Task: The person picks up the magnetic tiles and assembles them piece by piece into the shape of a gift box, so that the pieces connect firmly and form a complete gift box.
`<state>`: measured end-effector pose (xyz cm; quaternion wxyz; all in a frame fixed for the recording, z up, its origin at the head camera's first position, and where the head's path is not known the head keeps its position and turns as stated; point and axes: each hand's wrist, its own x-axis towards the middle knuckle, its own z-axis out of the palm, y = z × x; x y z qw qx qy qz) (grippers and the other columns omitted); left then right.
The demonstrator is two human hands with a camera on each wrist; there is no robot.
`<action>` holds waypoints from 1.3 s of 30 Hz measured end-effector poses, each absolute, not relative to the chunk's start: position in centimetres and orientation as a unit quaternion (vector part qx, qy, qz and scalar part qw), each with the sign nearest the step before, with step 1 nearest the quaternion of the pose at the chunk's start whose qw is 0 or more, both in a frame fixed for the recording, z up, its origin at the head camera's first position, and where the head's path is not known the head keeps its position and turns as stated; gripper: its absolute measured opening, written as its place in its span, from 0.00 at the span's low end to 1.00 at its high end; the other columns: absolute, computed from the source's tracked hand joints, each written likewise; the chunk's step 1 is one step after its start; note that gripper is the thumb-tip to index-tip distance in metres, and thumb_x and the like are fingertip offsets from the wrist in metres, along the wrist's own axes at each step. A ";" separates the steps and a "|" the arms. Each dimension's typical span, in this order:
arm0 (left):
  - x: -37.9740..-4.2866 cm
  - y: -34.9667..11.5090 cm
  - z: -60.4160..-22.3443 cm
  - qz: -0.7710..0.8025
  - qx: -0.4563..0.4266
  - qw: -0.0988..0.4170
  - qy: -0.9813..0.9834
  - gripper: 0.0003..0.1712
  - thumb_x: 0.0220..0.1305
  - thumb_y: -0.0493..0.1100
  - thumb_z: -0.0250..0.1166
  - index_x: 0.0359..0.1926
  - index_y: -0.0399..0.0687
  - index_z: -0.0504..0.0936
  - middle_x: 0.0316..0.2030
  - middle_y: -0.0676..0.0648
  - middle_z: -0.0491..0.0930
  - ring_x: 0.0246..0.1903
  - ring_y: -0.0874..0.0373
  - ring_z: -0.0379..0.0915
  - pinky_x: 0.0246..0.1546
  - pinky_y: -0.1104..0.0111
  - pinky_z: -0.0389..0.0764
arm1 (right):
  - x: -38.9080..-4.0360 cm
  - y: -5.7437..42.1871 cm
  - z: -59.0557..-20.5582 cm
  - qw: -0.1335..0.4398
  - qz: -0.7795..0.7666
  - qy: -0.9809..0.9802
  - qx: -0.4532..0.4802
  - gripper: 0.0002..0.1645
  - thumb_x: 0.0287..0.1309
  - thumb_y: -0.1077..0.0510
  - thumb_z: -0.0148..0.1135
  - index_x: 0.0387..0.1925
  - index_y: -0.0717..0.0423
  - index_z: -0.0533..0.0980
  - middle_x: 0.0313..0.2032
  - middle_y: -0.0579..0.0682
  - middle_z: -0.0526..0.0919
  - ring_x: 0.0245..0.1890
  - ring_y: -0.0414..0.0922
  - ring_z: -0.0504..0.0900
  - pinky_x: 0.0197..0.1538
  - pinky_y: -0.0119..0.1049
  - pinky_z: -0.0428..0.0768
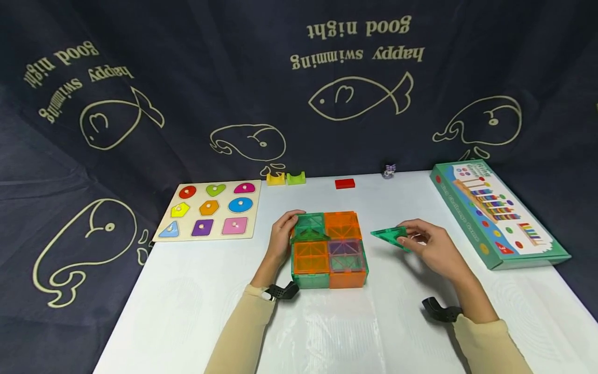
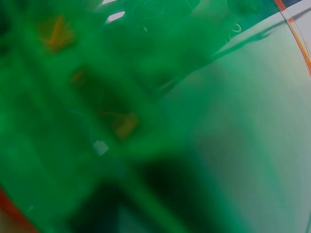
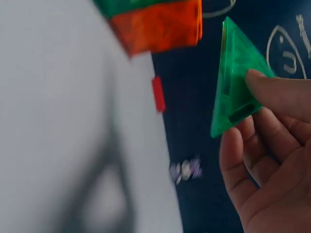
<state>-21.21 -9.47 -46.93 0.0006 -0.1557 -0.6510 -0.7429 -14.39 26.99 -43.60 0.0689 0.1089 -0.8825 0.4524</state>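
Observation:
A low block of magnetic tiles (image 1: 310, 258), with green, orange and purple translucent squares, sits mid-table. Small green triangular tiles (image 1: 310, 235) show on its far-left section. My left hand (image 1: 280, 236) rests along the block's left side, fingertips at the far-left corner; part of the fingers is hidden. Green tile surface (image 2: 160, 121) fills most of the left wrist view, blurred. To the right of the block, my right hand (image 1: 432, 246) pinches a green triangular magnetic tile (image 3: 235, 80) between thumb and fingers, raised over the table and apart from the block.
A wooden shape-puzzle board (image 1: 254, 223) lies at the back left. Yellow and lime curved pieces (image 1: 296, 179), a red block (image 1: 344, 183) and a small purple figure (image 1: 389, 171) line the back edge. A boxed game (image 1: 504, 213) occupies the right side. Dark printed cloth (image 1: 187, 78) hangs behind.

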 end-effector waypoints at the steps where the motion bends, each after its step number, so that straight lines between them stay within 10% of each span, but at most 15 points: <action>1: -21.2 -9.5 -46.9 -0.743 -0.155 0.001 -0.651 0.18 0.75 0.38 0.48 0.55 0.27 0.75 0.47 0.34 0.77 0.39 0.56 0.75 0.41 0.67 0.77 | -14.5 26.4 -43.2 0.071 0.459 -0.878 0.115 0.15 0.58 0.54 0.67 0.47 0.53 0.79 0.36 0.48 0.82 0.34 0.45 0.79 0.38 0.29 0.76; 12: -21.1 -9.1 -46.7 -0.725 -0.160 0.010 -0.670 0.17 0.73 0.36 0.50 0.54 0.28 0.75 0.48 0.33 0.76 0.41 0.56 0.73 0.44 0.66 0.75 | -15.7 20.8 -39.9 0.022 0.439 -0.867 0.235 0.09 0.57 0.54 0.69 0.40 0.40 0.83 0.38 0.36 0.83 0.36 0.40 0.78 0.39 0.40 0.77; 39: -21.0 -9.2 -46.5 -0.718 -0.153 0.014 -0.679 0.17 0.72 0.37 0.52 0.54 0.30 0.76 0.47 0.33 0.77 0.43 0.54 0.72 0.46 0.65 0.74 | -17.3 16.9 -40.6 0.048 0.369 -0.885 0.279 0.14 0.55 0.56 0.70 0.45 0.50 0.81 0.39 0.42 0.83 0.37 0.40 0.78 0.37 0.45 0.80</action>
